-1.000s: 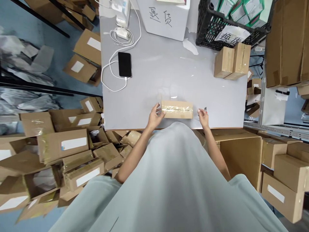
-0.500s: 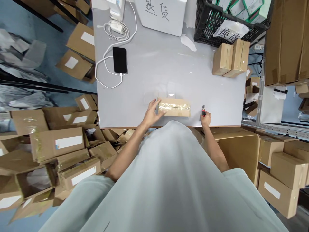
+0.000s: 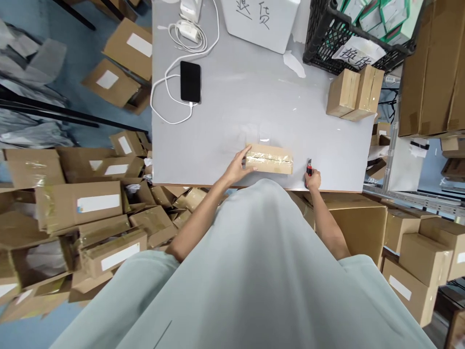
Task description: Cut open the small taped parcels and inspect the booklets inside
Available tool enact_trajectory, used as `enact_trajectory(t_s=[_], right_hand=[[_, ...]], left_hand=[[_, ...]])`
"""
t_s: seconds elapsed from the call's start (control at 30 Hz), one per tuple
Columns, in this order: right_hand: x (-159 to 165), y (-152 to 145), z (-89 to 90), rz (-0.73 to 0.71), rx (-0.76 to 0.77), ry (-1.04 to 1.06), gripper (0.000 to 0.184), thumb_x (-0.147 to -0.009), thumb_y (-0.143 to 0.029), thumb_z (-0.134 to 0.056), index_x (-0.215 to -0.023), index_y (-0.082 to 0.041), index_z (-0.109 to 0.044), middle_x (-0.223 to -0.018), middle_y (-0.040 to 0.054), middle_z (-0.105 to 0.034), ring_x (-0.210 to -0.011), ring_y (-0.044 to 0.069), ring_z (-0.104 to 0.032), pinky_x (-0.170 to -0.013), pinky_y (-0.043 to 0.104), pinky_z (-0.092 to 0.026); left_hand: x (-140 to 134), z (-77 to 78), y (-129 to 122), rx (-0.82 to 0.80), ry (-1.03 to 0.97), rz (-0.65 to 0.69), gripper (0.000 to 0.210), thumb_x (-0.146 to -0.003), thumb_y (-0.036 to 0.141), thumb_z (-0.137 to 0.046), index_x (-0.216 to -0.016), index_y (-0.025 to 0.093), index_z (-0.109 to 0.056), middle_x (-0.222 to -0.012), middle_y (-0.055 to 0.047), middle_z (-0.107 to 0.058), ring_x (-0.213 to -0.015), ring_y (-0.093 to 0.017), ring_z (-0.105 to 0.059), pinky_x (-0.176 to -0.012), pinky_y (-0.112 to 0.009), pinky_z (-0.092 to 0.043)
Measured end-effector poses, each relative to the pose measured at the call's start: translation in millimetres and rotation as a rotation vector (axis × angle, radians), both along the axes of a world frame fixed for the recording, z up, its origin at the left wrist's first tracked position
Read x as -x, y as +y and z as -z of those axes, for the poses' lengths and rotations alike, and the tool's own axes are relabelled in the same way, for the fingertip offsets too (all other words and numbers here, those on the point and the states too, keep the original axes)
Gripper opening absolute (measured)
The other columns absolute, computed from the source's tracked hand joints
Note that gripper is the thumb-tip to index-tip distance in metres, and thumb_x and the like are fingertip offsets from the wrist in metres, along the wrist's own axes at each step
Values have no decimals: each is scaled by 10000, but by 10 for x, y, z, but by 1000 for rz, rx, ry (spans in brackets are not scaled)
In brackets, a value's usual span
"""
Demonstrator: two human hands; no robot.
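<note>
A small cardboard box (image 3: 271, 159), sealed with shiny clear tape along its top seam, lies near the front edge of the table. My left hand (image 3: 237, 167) grips its left end, the thumb on the near side and the fingers at the far corner. To the right of the box, my right hand (image 3: 313, 180) is closed on a red and black box cutter (image 3: 309, 169). The cutter's tip points away from me, and a gap separates it from the box.
On the grey table (image 3: 232, 97) are a phone (image 3: 191, 82) with a white cable, a white bin (image 3: 259, 24) and two upright cardboard boxes (image 3: 355, 92) beside a black crate (image 3: 323, 46). Opened cartons (image 3: 98, 198) pile up at the left; more boxes (image 3: 425, 257) stand at the right.
The view has turned slightly, shifting the table in the picture. More of the box cutter shows in my right hand. My left hand keeps its hold on the box's left end.
</note>
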State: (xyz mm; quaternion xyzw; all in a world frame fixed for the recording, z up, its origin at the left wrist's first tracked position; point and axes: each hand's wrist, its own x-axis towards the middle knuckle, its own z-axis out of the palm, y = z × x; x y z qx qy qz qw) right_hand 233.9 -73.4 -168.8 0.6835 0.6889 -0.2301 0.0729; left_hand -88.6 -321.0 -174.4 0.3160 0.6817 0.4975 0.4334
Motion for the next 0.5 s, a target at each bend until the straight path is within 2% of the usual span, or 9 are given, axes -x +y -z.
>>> enact_trajectory(t_s=[0.1, 0.2, 0.33, 0.43, 0.5], right_hand=[[72, 26, -126, -15, 1, 45, 301, -886, -306, -651, -1154, -171, -678, -1202, 142, -731, -1079, 282, -714, -980, 373, -558], [178, 81, -309, -64, 23, 96, 193, -979, -354, -551, -1080, -212, -637, -1034, 76, -762, -961, 239, -732, -919, 335, -571], [445, 104, -695, -155, 92, 226, 302, -1123, -496, -364, -1114, -255, -546, -894, 1, -731, -687, 174, -712, -729, 284, -567], [770, 13, -1081, -310, 132, 300, 429, -1155, -629, -271, -1195, -272, -506, -942, 6, -743, -618, 160, -703, -671, 270, -544], [1035, -103, -1331, -515, 142, 217, 463, -1167, -642, -270, -1275, -270, -524, -963, 34, -775, -668, 194, -729, -705, 289, -541]], left_hand=[[26, 13, 14, -20, 16, 26, 1064, -838, 506, -878, -1754, 317, -371, -1771, -169, -392, -1559, -407, -512, -1218, -559, -545], [42, 11, 18, -54, 49, 50, 1071, -847, 514, -875, -1763, 309, -358, -1782, -157, -388, -1632, -406, -421, -1298, -566, -463], [36, -4, 24, -83, 23, 56, 1079, -872, 601, -855, -1770, 301, -339, -1815, -153, -335, -1680, -394, -352, -1358, -569, -380], [24, 8, 37, -106, -1, 51, 1114, -858, 721, -836, -1768, 308, -344, -1833, -149, -305, -1700, -404, -310, -1370, -590, -348], [17, 32, 43, -117, -5, 46, 1137, -840, 774, -828, -1764, 312, -354, -1836, -146, -305, -1708, -416, -287, -1374, -610, -332]])
